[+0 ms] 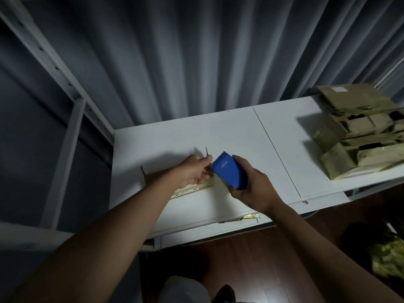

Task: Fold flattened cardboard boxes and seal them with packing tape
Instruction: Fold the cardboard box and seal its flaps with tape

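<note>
My right hand grips a blue tape dispenser above the white table, with its toothed edge pointing left. My left hand pinches the tape end right at that toothed edge. Below both hands lies a pale flat box with a strip of yellowish tape along its seam, partly hidden by my left hand. More yellowish tape shows at the box's front right edge.
A pile of brown cardboard boxes with yellowish tape fills the table's right end. A grey metal shelf frame stands to the left and a grey curtain hangs behind. Crumpled tape lies on the wooden floor at lower right.
</note>
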